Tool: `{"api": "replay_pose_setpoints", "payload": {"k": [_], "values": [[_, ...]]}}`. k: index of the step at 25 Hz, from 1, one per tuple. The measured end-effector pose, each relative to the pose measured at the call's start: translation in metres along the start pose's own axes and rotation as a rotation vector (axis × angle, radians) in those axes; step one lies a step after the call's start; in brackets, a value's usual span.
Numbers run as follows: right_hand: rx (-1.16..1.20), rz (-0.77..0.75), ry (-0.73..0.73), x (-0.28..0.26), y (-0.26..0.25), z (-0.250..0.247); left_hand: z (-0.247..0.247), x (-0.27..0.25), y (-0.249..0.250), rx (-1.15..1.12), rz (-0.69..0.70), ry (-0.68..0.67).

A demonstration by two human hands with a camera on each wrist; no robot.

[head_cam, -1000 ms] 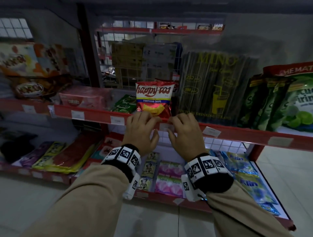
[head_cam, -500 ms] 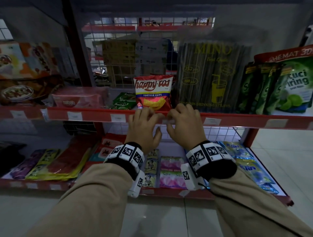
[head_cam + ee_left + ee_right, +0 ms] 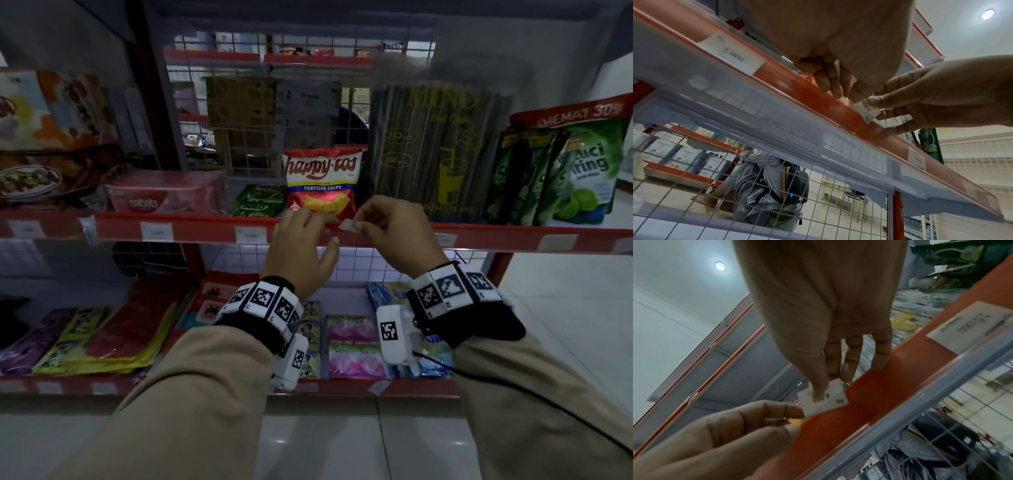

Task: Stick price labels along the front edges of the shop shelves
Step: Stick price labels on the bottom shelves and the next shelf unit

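Price label (image 3: 348,225) printed 4.000 sits pinched in the right hand (image 3: 394,233) at the red shelf edge (image 3: 205,228) below the tortilla chips (image 3: 322,185); left hand (image 3: 301,246), fingers loosely curled, holds nothing.

hands 2 (image 3: 301,246) | tortilla chip bags 1 (image 3: 322,183) | held price labels 1 (image 3: 348,225)

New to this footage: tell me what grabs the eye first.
Two hands meet at the red shelf edge: the right hand pinches a small white price label, the left hand beside it. Directly behind stands a red Happy Tos tortilla chips bag.
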State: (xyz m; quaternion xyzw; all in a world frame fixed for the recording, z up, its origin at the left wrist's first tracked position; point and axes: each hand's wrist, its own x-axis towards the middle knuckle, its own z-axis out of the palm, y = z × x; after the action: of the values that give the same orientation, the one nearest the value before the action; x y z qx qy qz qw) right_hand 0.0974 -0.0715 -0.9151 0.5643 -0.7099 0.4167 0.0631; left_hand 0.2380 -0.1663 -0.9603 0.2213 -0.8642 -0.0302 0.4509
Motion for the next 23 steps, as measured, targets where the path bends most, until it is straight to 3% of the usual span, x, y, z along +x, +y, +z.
{"api": "replay_pose_setpoints", "payload": {"k": [4,10,18,23], "values": [[0.335,0.034,0.195,-0.008,-0.004,0.006,-0.001,0.001,0.001,-0.038,-0.027,0.000],[0.684,0.138,0.089,-0.016,-0.010,0.030,0.000,0.003,0.000,-0.113,-0.034,0.045],[0.193,-0.109,0.142,-0.018,0.001,0.020,-0.007,0.008,-0.005,0.007,0.062,0.023],[0.161,-0.078,0.219,-0.001,0.003,0.015,-0.020,0.015,-0.011,0.201,0.085,-0.084]]}}
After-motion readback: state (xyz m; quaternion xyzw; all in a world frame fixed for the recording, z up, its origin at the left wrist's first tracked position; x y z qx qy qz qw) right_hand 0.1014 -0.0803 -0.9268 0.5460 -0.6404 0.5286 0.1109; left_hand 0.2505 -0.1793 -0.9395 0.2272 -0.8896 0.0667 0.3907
